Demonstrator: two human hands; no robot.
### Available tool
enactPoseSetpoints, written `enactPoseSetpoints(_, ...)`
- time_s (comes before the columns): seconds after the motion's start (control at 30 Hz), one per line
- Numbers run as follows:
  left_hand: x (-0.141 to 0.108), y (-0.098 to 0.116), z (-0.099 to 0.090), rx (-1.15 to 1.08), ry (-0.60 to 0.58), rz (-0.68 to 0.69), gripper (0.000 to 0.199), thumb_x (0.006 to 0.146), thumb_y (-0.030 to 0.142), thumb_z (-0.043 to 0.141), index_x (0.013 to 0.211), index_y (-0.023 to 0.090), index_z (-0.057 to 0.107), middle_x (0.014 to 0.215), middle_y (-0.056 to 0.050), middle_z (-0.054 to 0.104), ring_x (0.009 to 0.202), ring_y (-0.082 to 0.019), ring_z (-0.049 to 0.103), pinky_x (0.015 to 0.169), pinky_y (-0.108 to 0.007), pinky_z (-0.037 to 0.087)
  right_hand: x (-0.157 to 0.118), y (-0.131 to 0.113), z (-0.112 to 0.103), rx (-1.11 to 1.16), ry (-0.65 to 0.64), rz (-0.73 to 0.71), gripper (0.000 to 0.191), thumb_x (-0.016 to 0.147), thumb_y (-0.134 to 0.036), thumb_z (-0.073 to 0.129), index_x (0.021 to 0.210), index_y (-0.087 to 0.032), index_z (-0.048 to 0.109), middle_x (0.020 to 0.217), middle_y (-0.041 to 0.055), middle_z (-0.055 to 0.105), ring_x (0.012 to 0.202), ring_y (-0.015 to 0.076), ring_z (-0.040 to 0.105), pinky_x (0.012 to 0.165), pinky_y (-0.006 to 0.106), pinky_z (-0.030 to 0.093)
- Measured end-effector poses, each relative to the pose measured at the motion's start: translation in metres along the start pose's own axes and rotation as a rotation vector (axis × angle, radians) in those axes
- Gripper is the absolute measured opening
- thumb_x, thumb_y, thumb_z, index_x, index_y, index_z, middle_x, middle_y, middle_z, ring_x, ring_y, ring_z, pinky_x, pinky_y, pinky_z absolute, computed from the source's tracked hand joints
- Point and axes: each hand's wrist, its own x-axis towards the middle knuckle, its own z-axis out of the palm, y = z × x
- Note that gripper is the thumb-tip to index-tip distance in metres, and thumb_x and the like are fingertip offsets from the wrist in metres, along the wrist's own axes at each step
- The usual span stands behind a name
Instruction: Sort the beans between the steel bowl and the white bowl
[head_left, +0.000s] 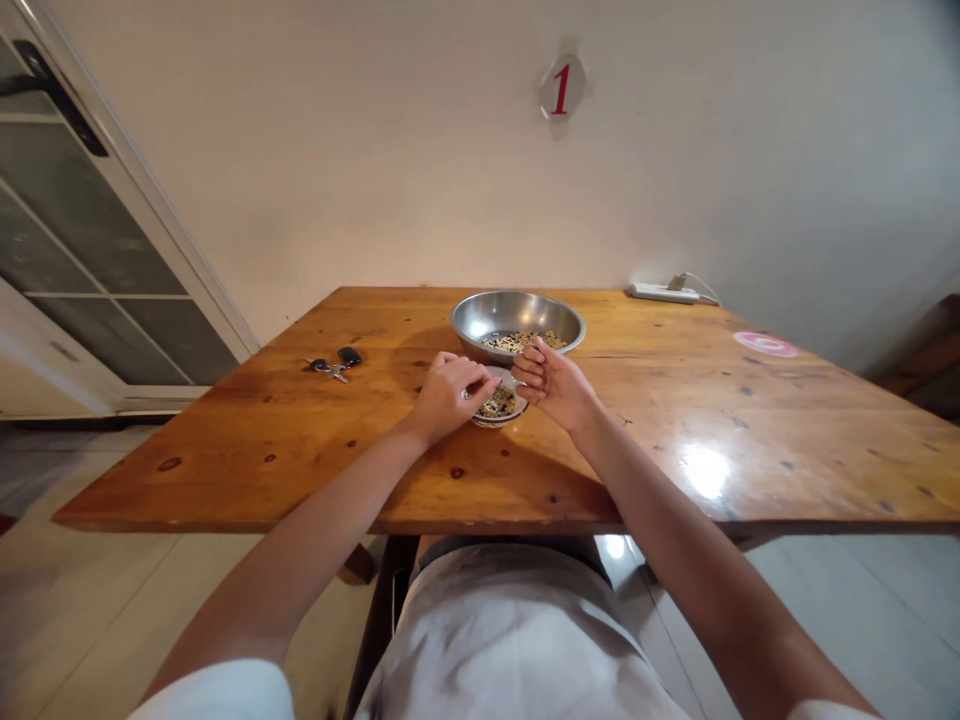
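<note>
A small bowl (pixel 493 422) of mixed grains or beans (pixel 498 403) stands on the wooden table in front of me. At its left rim is my left hand (pixel 448 398), back upward, with thumb and fingers pinched together over the bowl's edge. My right hand (pixel 556 388) is raised at the right rim, its fingers curled in and the fingertips drawn together. Whatever either hand holds is too small or hidden to see. Just behind the bowl sits a wide metal basin (pixel 478 312) with more mixed beans (pixel 517 341) across its bottom.
Keys (pixel 334 370) with black fobs lie on the table (pixel 315 470) at left. A white power strip (pixel 664 293) with a plugged-in cable rests by the wall, and a round pink sticker (pixel 765 344) is at right. A glazed door (pixel 97 230) stands at far left.
</note>
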Motion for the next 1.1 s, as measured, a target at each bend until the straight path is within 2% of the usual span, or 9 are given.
enactPoseSetpoints(0.17,0.0,0.001,-0.001,-0.005,-0.004,0.007,0.031,0.086,0.034,0.04,0.063,0.017,0.051,0.059,0.003,0.055,0.06,-0.011,0.047,0.074,-0.03,0.031,-0.001,0.0,0.001,0.017,0.018,-0.037,0.031,0.084,-0.032,0.048,0.06,-0.019,0.033,0.058,-0.0058,0.025,0.046,0.0062,0.027,0.035,0.015,0.023)
enactPoseSetpoints(0.27,0.0,0.001,-0.002,-0.005,-0.002,0.016,0.031,0.086,0.034,0.04,0.062,0.017,0.05,0.059,0.003,0.054,0.06,-0.01,0.046,0.074,-0.03,0.031,-0.002,0.001,0.002,-0.033,0.037,-0.058,0.029,0.082,-0.032,0.049,0.061,-0.019,0.035,0.06,-0.0058,0.026,0.045,0.006,0.024,0.035,0.015,0.021)
enactPoseSetpoints(0.4,0.0,0.002,-0.004,-0.007,-0.003,0.012,0.03,0.087,0.034,0.039,0.066,0.018,0.052,0.061,0.002,0.055,0.062,-0.011,0.047,0.075,-0.03,0.032,-0.001,0.002,0.003,-0.186,0.074,-0.079,0.026,0.078,-0.038,0.054,0.065,-0.019,0.041,0.058,-0.0074,0.023,0.042,0.0059,0.012,0.033,0.017,0.013)
enactPoseSetpoints(0.53,0.0,0.002,-0.006,-0.01,0.006,0.014,0.029,0.087,0.033,0.039,0.068,0.018,0.053,0.062,0.002,0.056,0.063,-0.011,0.047,0.074,-0.03,0.031,0.001,0.003,-0.001,-0.248,0.119,-0.145,0.02,0.074,-0.037,0.06,0.072,-0.019,0.052,0.053,-0.0088,0.021,0.041,0.0048,0.013,0.033,0.016,0.01)
enactPoseSetpoints(0.63,0.0,0.001,-0.008,-0.008,0.02,0.01,0.028,0.087,0.033,0.039,0.069,0.018,0.054,0.063,0.002,0.056,0.063,-0.011,0.047,0.073,-0.03,0.031,0.002,0.002,-0.005,-0.257,0.15,-0.179,0.017,0.072,-0.032,0.064,0.082,-0.019,0.062,0.056,-0.0072,0.037,0.042,0.0031,0.024,0.032,0.014,0.015)
enactPoseSetpoints(0.7,0.0,-0.001,-0.009,-0.008,0.031,0.006,0.028,0.087,0.033,0.039,0.069,0.018,0.055,0.062,0.002,0.055,0.063,-0.011,0.047,0.073,-0.03,0.03,0.003,0.002,-0.008,-0.267,0.181,-0.166,0.02,0.069,-0.029,0.067,0.087,-0.021,0.065,0.067,-0.0036,0.052,0.047,0.0023,0.037,0.033,0.013,0.022)
enactPoseSetpoints(0.77,0.0,-0.002,-0.01,-0.013,0.044,0.002,0.027,0.087,0.032,0.04,0.069,0.018,0.054,0.061,0.002,0.055,0.063,-0.011,0.047,0.072,-0.03,0.03,0.005,0.001,-0.009,-0.272,0.204,-0.145,0.023,0.066,-0.025,0.068,0.089,-0.022,0.067,0.078,-0.0009,0.06,0.057,0.0037,0.047,0.039,0.013,0.033)
enactPoseSetpoints(0.87,0.0,-0.003,-0.01,-0.033,0.048,-0.006,0.026,0.087,0.031,0.041,0.069,0.018,0.054,0.062,0.002,0.055,0.064,-0.011,0.047,0.072,-0.03,0.031,0.005,0.002,-0.009,-0.268,0.208,-0.121,0.024,0.067,-0.022,0.067,0.091,-0.022,0.067,0.085,0.0019,0.064,0.068,0.007,0.055,0.05,0.015,0.042)
enactPoseSetpoints(1.1,0.0,-0.004,-0.007,-0.089,-0.003,-0.009,0.024,0.086,0.03,0.042,0.069,0.018,0.053,0.063,0.002,0.055,0.064,-0.011,0.046,0.071,-0.03,0.031,0.005,0.004,-0.007,-0.238,0.186,-0.066,0.022,0.071,-0.019,0.065,0.092,-0.023,0.068,0.088,0.0018,0.066,0.07,0.0063,0.057,0.058,0.014,0.046)
